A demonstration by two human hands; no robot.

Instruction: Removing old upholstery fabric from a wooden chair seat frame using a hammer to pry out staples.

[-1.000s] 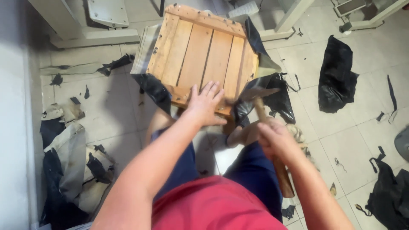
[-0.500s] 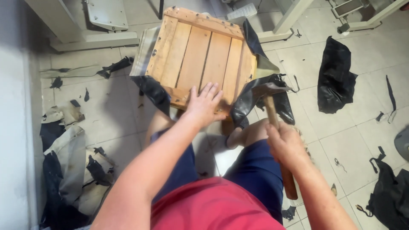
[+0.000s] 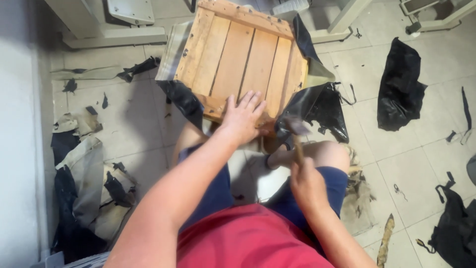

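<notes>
Left hand (image 3: 244,118) is pressing open-palmed, fingers spread, on near edge of wooden slatted frame (image 3: 241,57) at upper centre; right hand (image 3: 308,187) is gripping hammer (image 3: 296,133) handle at centre-right, head blurred beside black fabric (image 3: 317,106); tiled floor (image 3: 411,149) is lying strewn with scraps.

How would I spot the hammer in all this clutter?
Find the slatted wooden frame on the tiled floor. At its near edge lies the left hand; just right of it, the right hand grips the hammer, the only wooden-handled tool among black scraps.
</notes>
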